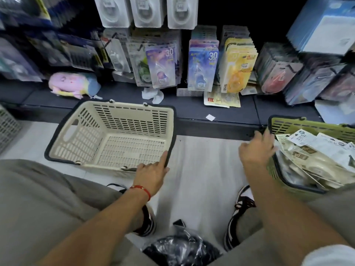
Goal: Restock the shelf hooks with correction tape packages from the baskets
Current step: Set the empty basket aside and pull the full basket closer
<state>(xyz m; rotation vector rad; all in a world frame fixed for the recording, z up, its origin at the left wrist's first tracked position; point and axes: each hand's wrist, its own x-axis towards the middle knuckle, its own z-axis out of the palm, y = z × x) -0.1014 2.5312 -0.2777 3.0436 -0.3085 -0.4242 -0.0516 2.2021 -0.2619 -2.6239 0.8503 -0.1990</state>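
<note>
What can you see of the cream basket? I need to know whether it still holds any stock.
The cream basket is slotted plastic with a dark rim and cut-out hand slots, its dark handle folded down. It sits on the pale floor in front of the low shelf, tilted so that its open top faces the camera, and nothing shows inside. The left hand rests on its near right corner, index finger along the rim.

The floor (201, 169) is bright and washed out while the back of the shelf (207, 20) is very dark, the right hand (256, 150) and the things near the picture's edges look blurry and smeared, and the wide lens bends everything at the corners.
</note>
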